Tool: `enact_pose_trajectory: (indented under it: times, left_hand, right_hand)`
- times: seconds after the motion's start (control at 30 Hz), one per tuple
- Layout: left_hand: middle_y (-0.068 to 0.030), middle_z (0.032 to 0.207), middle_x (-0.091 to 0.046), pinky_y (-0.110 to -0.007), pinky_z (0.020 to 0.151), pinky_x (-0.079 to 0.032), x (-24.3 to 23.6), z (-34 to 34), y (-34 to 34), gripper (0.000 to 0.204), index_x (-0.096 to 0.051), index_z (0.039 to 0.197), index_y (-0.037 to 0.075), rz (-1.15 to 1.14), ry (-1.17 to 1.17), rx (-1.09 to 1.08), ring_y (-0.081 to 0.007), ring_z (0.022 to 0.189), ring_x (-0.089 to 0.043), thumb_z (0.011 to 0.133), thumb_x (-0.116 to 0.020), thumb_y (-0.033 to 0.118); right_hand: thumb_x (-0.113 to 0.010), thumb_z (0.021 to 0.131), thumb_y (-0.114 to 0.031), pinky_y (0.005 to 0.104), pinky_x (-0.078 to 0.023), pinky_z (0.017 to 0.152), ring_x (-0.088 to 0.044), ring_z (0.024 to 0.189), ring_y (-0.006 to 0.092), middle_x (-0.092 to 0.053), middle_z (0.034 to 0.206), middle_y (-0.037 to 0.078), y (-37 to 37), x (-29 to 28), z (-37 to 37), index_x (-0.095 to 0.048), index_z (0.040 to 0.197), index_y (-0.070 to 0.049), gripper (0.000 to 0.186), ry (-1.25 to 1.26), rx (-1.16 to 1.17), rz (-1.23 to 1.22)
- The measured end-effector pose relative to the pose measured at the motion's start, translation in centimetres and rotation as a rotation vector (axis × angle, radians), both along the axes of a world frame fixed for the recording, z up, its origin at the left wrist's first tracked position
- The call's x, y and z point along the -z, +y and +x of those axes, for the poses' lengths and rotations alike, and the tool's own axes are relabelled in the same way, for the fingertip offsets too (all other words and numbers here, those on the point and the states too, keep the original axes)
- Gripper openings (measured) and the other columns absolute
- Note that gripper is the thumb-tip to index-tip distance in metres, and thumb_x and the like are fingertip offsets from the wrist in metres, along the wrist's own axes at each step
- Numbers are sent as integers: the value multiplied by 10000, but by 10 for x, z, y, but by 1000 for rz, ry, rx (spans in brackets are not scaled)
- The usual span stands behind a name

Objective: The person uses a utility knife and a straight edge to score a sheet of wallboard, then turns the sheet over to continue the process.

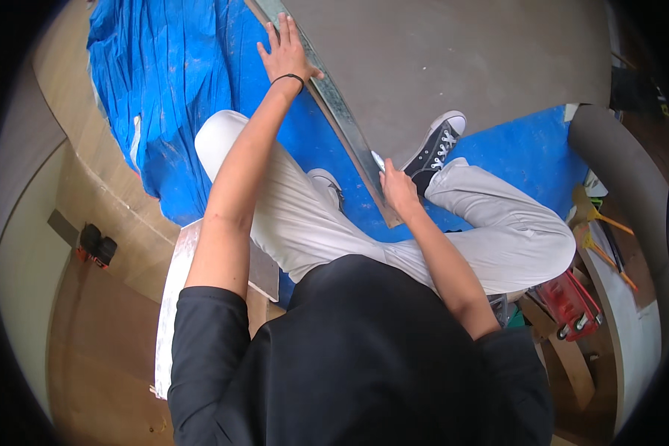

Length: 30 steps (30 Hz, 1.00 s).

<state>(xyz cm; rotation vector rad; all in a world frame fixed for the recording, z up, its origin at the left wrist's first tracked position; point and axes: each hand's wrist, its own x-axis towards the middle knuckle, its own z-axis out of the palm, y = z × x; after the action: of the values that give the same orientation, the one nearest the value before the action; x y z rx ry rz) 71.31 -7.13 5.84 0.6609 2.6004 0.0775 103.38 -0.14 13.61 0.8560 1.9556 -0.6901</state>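
Note:
A long, narrow board [340, 115] with a greenish-grey face and a bare wood-coloured edge runs slantwise from the top toward my lap. My left hand [283, 53] lies on its far part, fingers spread and nothing in the grasp. Closer to me, my right hand [399, 189] is closed around a slim whitish tool [379, 160] whose tip meets the near part of the board; its exact kind is too small to tell. A large grey-brown sheet [461, 59] extends on the right side of the board.
Wrinkled blue tarp [178, 89] covers the floor beneath. My sneaker [440, 141] rests beside the board at the sheet's edge. A white-painted piece [172, 312] stands by my left elbow. To the right are a red wheeled item [572, 305], orange-handled tools [609, 260] and a rolled grey sheet [617, 149].

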Motion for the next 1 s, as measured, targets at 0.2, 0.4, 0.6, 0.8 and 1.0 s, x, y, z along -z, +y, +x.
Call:
enact_pose_trajectory:
  times: [0.2, 0.4, 0.6, 0.8, 1.0]
  left_hand:
    - [-28, 1611, -122, -573, 1122, -264, -7, -2, 0, 1377, -156, 1528, 88, 1, -21, 26, -288, 1474, -142, 439, -923, 438]
    - [-23, 1614, -111, -576, 1101, -290, -1, -1, 2, 1304, -155, 1532, 105, -3, 4, 40, -290, 1471, -155, 508, -890, 439]
    - [-28, 1616, -101, -577, 1093, -297, 12, 0, -7, 964, -167, 1532, 109, 26, 69, 29, -297, 1467, -169, 765, -700, 347]
    - [-40, 1614, -107, -577, 1116, -258, 11, 2, -2, 978, -170, 1530, 90, 25, 38, 38, -287, 1475, -142, 759, -703, 369]
    - [-46, 1611, -119, -582, 1113, -261, 20, 5, -1, 906, -194, 1524, 84, -50, 94, 46, -296, 1466, -172, 799, -673, 340]
  right_hand:
    - [-467, 963, -268, 575, -505, 700, -628, 786, 505, -641, 784, 305, 15, 4, -81, -459, 1091, -17, 282, 295, 117, -10]
    - [-473, 960, -291, 578, -498, 750, -631, 827, 492, -654, 856, 299, 21, 44, -206, -478, 1091, -35, 288, 522, 172, -20]
    - [-486, 956, -281, 573, -500, 778, -636, 859, 479, -660, 887, 293, 16, 50, -243, -479, 1099, -27, 292, 574, 197, -35]
    - [-476, 970, -281, 566, -506, 773, -641, 869, 472, -666, 898, 280, 18, 54, -244, -478, 1098, -27, 285, 553, 175, -19]
    - [-488, 963, -260, 542, -509, 825, -644, 930, 451, -664, 962, 284, 10, 44, -259, -498, 1107, -25, 276, 477, 190, 29]
